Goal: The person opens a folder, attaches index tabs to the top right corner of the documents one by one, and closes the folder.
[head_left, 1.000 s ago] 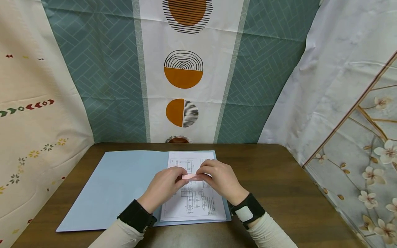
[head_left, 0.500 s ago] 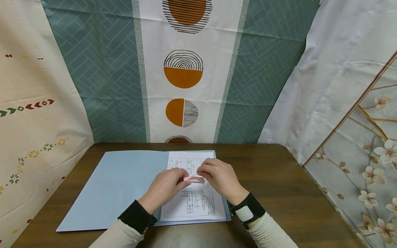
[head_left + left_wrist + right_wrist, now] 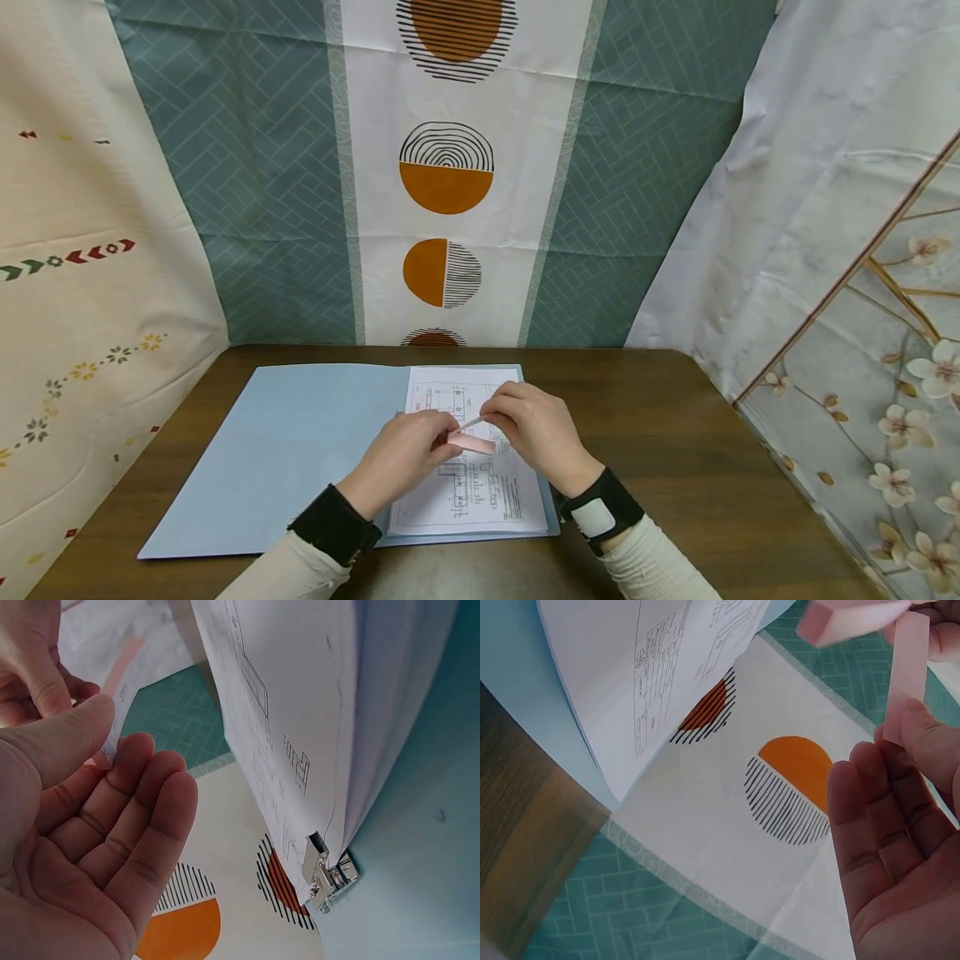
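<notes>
Over an open folder, my left hand [image 3: 408, 450] pinches a small pad of pink sticky notes [image 3: 474, 443] by one end, its other end sticking out to the right. My right hand [image 3: 534, 423] holds a single pink sticky note [image 3: 909, 667] between thumb and forefinger. That note runs from the right fingertips back to the left fingertips, spread apart from the pad [image 3: 847, 619] in the right wrist view. Below both hands lie printed drawing sheets [image 3: 468, 508] on the right half of the light blue folder [image 3: 300, 450].
A metal clip [image 3: 330, 876] sits at the edge of the sheets in the left wrist view. The folder lies on a dark wooden table [image 3: 637, 442]. Patterned cloth [image 3: 277, 208] hangs behind the table and at both sides.
My right hand has risen slightly and drawn one pink note up from the pad, opening a gap between them. The pad has tilted down to the right in my left hand.
</notes>
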Available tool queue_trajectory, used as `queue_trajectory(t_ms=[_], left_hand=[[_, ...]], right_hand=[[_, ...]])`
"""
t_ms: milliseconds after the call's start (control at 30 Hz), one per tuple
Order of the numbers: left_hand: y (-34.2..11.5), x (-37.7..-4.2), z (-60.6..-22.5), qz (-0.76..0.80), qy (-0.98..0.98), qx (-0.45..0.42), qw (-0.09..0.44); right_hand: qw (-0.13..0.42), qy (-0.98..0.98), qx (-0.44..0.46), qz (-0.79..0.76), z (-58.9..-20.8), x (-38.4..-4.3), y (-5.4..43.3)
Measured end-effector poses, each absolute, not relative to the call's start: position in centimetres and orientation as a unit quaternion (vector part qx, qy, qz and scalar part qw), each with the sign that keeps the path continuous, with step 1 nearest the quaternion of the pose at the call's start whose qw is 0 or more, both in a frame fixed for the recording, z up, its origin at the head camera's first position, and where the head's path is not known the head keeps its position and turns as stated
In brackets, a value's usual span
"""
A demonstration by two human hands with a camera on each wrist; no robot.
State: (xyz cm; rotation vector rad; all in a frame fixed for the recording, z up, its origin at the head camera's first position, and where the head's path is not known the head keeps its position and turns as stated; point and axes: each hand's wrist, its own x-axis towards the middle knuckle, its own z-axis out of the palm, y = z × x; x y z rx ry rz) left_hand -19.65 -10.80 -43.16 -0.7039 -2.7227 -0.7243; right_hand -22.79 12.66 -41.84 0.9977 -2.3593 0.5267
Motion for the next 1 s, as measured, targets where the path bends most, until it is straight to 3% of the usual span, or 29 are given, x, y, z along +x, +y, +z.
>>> queue_trajectory(t_ms=[733,1000], left_hand=[[-10.4,-19.2,-43.2,-0.237,-0.945,-0.207,0.087],[-9.3,-17.4,-43.2,-0.221,-0.938,-0.254,0.083]], right_hand=[[0.269,-0.877,0.334,0.217,-41.3,-23.3,14.6],[0.270,-0.880,0.323,0.221,-40.9,-23.7,15.1]])
